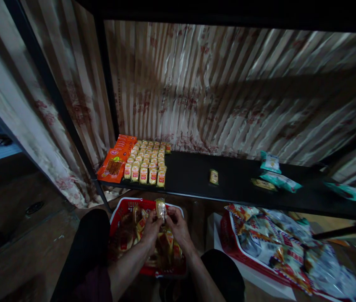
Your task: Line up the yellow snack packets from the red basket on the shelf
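Observation:
Both my hands meet over a red basket point(119, 209) full of small yellow snack packets. My left hand point(151, 229) and my right hand point(178, 226) are closed together on one small yellow packet point(160, 208), held upright between the fingertips. On the black shelf point(193, 174) above, several rows of the same yellow packets point(146, 161) stand at the left, beside a stack of orange snack packs point(116, 161). One single yellow packet point(213, 176) stands alone further right on the shelf.
Green and white packets point(275, 174) lie at the right of the shelf. A second red basket point(228, 241) with larger shiny packs sits on the floor to my right. A striped curtain hangs behind the shelf. My knees flank the basket.

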The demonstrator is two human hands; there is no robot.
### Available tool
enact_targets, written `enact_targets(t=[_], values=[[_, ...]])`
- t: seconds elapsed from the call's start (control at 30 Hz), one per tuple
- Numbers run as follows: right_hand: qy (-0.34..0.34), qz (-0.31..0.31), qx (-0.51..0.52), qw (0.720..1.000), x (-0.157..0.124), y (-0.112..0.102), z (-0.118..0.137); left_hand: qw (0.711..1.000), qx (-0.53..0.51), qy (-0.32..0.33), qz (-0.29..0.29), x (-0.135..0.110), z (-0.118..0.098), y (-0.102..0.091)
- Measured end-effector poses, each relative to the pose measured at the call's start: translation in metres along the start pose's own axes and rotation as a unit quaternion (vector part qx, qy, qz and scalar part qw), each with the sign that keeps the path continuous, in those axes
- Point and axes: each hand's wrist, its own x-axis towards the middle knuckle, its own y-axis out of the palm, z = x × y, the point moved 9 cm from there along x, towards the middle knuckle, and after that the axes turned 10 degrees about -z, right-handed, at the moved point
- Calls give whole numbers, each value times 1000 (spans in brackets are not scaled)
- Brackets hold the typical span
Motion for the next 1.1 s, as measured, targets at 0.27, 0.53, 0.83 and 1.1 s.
enact_targets(t=[0.27,0.53,0.83,1.1], values=[[-47,-10,-57,997,-7,0,2,997,45,63,-25,-2,-5,-9],[41,-49,26,998,-22,-3,-11,986,114,126,-9,-10,-14,-11],[89,-94,89,988,-36,-4,-18,977,95,188,16,-28,-31,-2],[167,-114,187,961,-33,-1,-13,969,102,222,33,-25,-39,5]])
